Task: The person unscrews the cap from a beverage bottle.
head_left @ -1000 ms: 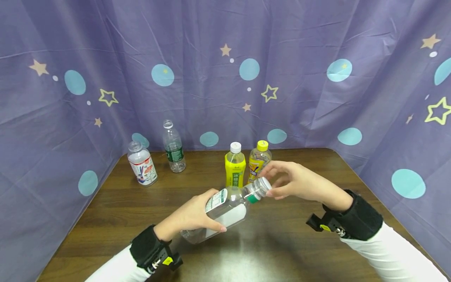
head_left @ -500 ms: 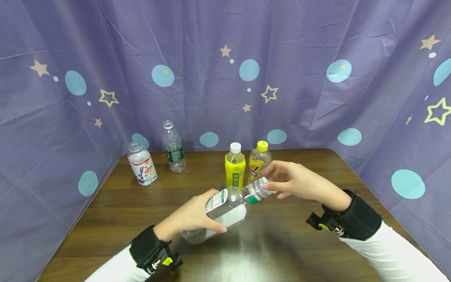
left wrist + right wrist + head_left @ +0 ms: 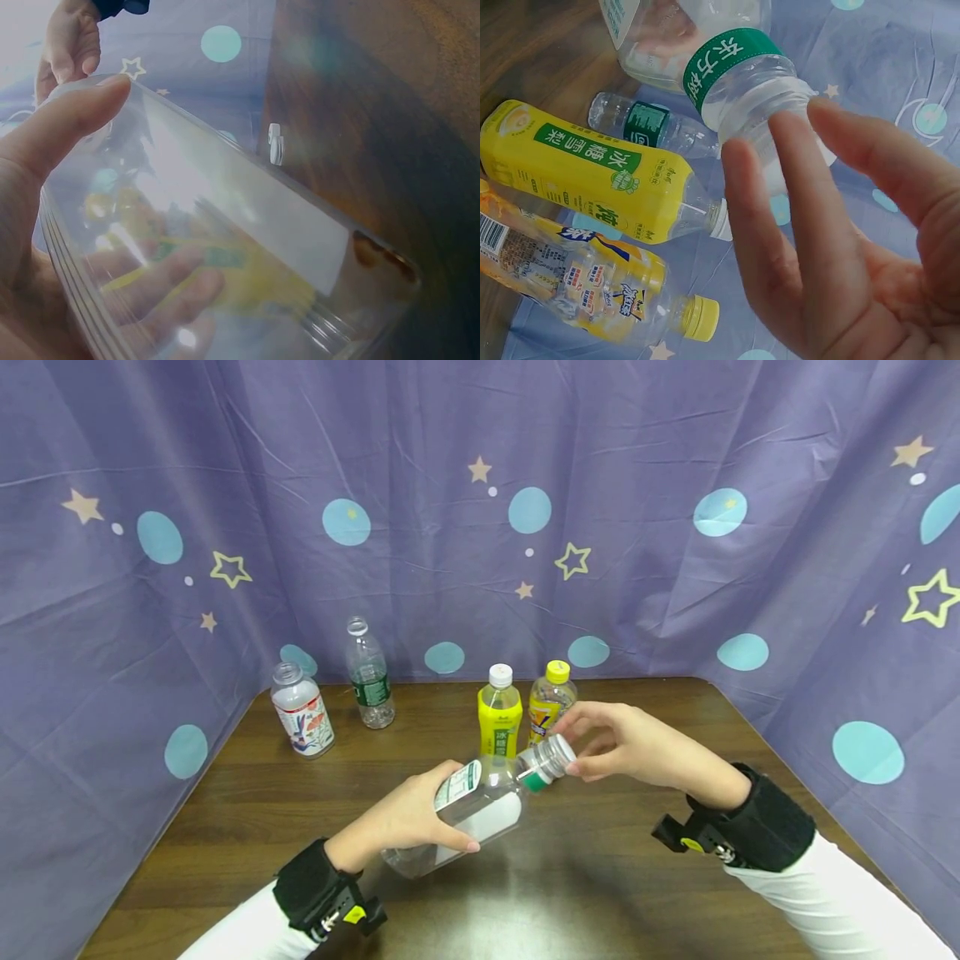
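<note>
right hand [image 3: 626, 747] regripped cap [image 3: 557, 753]; left hand [image 3: 408, 818] grips clear bottle [image 3: 480, 806] | two yellow bottles [image 3: 500, 720] just behind

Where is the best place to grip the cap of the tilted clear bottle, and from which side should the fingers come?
Probably the ribbed side wall of the cap, pinched by thumb and fingertips from the right, along the bottle's axis. The clear bottle lies tilted with its neck up and to the right, and the left hand already holds its body, so the cap end faces the right hand.
</note>
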The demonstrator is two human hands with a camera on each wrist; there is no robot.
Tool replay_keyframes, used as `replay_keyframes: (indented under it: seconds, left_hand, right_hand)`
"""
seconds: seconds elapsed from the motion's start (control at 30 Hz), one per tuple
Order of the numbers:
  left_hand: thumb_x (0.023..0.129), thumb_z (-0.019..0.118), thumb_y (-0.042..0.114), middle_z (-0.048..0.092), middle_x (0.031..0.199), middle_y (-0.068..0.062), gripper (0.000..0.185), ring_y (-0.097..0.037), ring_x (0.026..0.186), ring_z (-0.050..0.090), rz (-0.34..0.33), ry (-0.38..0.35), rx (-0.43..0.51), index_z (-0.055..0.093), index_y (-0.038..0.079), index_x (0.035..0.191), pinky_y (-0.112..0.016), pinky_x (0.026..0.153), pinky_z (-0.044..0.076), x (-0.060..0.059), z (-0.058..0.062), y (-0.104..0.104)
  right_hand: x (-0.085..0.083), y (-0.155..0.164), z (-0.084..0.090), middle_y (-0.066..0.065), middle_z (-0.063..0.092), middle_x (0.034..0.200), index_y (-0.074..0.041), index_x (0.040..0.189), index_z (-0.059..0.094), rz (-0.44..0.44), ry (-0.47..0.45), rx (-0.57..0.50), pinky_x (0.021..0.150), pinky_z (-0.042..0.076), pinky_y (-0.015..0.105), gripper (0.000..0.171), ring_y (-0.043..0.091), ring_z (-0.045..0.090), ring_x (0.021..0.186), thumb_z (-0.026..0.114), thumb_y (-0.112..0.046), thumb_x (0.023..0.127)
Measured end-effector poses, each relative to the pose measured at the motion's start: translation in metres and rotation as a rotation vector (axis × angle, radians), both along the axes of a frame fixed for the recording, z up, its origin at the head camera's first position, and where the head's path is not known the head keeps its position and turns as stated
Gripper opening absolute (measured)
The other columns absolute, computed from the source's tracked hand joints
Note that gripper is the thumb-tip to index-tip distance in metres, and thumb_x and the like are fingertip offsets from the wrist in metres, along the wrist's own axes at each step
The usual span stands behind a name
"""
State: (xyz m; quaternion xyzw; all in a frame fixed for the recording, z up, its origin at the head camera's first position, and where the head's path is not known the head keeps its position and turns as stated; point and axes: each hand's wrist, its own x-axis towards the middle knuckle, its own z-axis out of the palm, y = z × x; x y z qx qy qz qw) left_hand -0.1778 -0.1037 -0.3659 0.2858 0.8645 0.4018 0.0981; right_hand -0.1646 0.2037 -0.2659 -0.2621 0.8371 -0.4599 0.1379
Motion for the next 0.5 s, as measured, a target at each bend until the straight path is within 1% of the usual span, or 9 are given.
replay_keyframes:
  seconds: [0.2, 0.27, 0.37, 0.5]
  left_hand:
    - [0.058, 0.089, 0.041, 0.064, 0.111, 0.003, 0.083, -0.014, 0.096, 0.058, -0.005, -0.003, 0.006, 0.051, 0.018, 0.128, -0.033, 0.081, 0.049, 0.0004, -0.0002, 0.0004]
    - [0.058, 0.089, 0.041, 0.064, 0.111, 0.003, 0.083, -0.014, 0.096, 0.058, -0.005, -0.004, 0.004, 0.051, 0.018, 0.128, -0.034, 0.081, 0.049, 0.0008, -0.0002, 0.0008]
    - [0.058, 0.089, 0.041, 0.063, 0.111, 0.003, 0.084, -0.014, 0.096, 0.058, -0.005, -0.008, 0.003, 0.051, 0.018, 0.129, -0.034, 0.080, 0.049, 0.0010, -0.0006, 0.0012]
    - [0.058, 0.089, 0.041, 0.063, 0.110, 0.002, 0.083, -0.014, 0.095, 0.058, -0.007, -0.011, 0.005, 0.051, 0.018, 0.128, -0.033, 0.080, 0.049, 0.0010, -0.0017, 0.0013]
  right_hand:
    - [0.0002, -0.0040, -0.0013, 0.017, 0.064, 0.105, -0.005, 0.113, 0.059, -0.075, -0.006, 0.010, 0.068, 0.059, 0.036, 0.033, 0.022, 0.069, 0.084, 0.072, -0.022, 0.088]
    - [0.0004, -0.0046, -0.0014, 0.017, 0.064, 0.105, -0.005, 0.113, 0.059, -0.087, -0.007, 0.009, 0.068, 0.059, 0.036, 0.032, 0.023, 0.069, 0.084, 0.071, -0.022, 0.088]
    - [0.0008, -0.0043, -0.0009, 0.017, 0.064, 0.104, -0.003, 0.116, 0.056, -0.090, -0.021, -0.001, 0.068, 0.059, 0.035, 0.036, 0.023, 0.068, 0.085, 0.072, -0.018, 0.088]
    - [0.0003, -0.0029, -0.0001, 0.016, 0.065, 0.101, 0.003, 0.119, 0.052, -0.091, -0.061, 0.034, 0.069, 0.058, 0.034, 0.043, 0.021, 0.067, 0.084, 0.071, -0.019, 0.088]
